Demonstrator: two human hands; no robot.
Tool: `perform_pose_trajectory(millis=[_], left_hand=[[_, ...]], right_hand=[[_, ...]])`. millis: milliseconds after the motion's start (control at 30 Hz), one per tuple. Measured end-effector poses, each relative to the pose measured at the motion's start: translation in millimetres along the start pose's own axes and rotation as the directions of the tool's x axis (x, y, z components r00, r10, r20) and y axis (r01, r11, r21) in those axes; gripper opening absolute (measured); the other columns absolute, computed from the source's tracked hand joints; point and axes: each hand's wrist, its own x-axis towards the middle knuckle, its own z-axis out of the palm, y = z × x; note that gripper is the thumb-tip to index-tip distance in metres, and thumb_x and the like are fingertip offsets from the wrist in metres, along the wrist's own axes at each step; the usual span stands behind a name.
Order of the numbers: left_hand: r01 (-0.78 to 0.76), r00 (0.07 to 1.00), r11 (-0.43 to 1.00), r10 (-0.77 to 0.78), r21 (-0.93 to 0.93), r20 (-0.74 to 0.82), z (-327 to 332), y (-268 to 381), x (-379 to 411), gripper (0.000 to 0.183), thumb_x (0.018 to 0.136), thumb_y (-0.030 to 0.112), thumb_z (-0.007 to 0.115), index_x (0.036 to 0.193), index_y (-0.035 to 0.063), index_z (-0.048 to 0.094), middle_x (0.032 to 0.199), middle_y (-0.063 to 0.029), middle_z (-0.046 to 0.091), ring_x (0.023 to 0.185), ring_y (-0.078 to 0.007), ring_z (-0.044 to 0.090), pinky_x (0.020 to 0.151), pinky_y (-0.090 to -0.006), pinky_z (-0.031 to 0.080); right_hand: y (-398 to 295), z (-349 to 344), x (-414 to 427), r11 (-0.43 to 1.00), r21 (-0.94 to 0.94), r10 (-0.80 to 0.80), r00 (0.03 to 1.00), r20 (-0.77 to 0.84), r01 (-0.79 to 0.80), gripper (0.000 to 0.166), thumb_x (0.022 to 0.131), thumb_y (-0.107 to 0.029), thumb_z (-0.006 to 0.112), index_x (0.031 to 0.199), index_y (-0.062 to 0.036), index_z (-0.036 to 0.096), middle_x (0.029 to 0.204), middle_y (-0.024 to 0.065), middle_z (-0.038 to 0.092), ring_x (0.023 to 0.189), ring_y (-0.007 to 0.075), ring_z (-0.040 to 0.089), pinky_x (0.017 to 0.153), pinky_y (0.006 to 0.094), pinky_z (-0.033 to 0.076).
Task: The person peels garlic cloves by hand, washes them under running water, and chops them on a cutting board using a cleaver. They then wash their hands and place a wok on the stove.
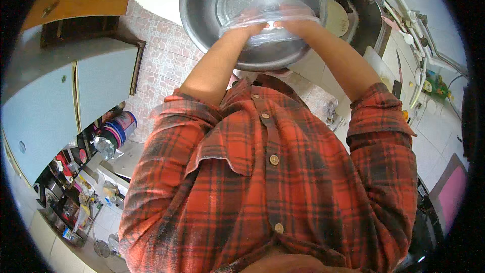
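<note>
A large round stainless-steel basin (206, 32) is in front of my body. Over its near half, both my hands hold a clear thin plastic bag (271, 38). The fingers of my left hand (253, 26) are inside the film, blurred by it, and the thumb grips the bag's edge. My right hand (294, 25) mirrors this, its fingers also under the film. Both thumbs point inward, almost meeting at a small whitish spot between them; I cannot tell what that is. Bunched film hangs below my wrists, above the basin's inner wall.
To the right of the basin is a dark sink (363, 15) with a round pale lid or board (337, 18) in it. Pipes (401, 3) run along the tiled wall. A knife (399, 66) lies at the right. Pale blue cabinet doors (41, 113) and cluttered shelves (72, 197) stand at left.
</note>
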Motion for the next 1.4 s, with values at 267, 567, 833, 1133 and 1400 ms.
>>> perform_pose_trajectory(millis=[267,567,833,1133,1400], left_hand=[[-0.076,0.874,0.954,0.205,0.291,-0.441,-6,2,3,0.045,0.082,0.020,0.052,0.126,0.0095,0.049,0.134,-0.0157,0.042,0.124,-0.0328,0.038,0.102,-0.0434,0.033],[-0.184,0.811,0.962,0.263,0.200,-0.523,25,-19,10,0.048,0.080,0.023,0.054,0.126,0.0104,0.047,0.130,-0.0180,0.044,0.120,-0.0350,0.041,0.102,-0.0433,0.032],[-0.023,0.931,0.985,0.083,0.171,-0.355,-3,-12,-10,0.038,0.090,0.023,0.038,0.121,0.0060,0.052,0.126,-0.0184,0.049,0.118,-0.0339,0.046,0.097,-0.0415,0.037],[-0.114,0.991,0.959,0.130,0.261,-0.042,-60,12,-41,0.042,0.088,0.039,0.048,0.106,0.0034,0.062,0.109,-0.0180,0.060,0.109,-0.0342,0.052,0.093,-0.0430,0.039],[-0.239,0.935,0.962,0.192,0.130,0.297,-142,26,-96,0.091,0.075,0.077,0.036,0.122,0.0009,0.051,0.120,-0.0257,0.052,0.116,-0.0356,0.047,0.098,-0.0378,0.035]], right_hand=[[1,0,36,0.959,-0.201,-0.216,0.974,-0.066,0.199,0.054,0.067,-0.027,0.074,0.114,-0.0074,0.056,0.115,0.0165,0.055,0.107,0.0327,0.052,0.089,0.0420,0.043],[-7,-20,41,0.944,-0.297,-0.130,0.989,0.077,0.147,0.040,0.066,-0.032,0.072,0.098,-0.0088,0.066,0.098,0.0125,0.064,0.092,0.0322,0.061,0.077,0.0403,0.049],[-3,-9,60,0.939,-0.303,-0.123,0.982,0.142,0.161,0.049,0.066,-0.035,0.074,0.106,-0.0103,0.062,0.104,0.0123,0.063,0.097,0.0318,0.059,0.082,0.0413,0.048],[-19,-21,48,0.962,-0.273,-0.060,0.994,-0.089,0.033,0.037,0.076,-0.018,0.061,0.111,-0.0086,0.058,0.103,0.0130,0.063,0.094,0.0314,0.061,0.079,0.0415,0.049],[-34,-116,20,0.944,-0.085,-0.244,0.850,0.466,0.318,0.046,0.072,-0.019,0.067,0.116,-0.0091,0.057,0.112,0.0156,0.059,0.103,0.0308,0.057,0.085,0.0375,0.046]])
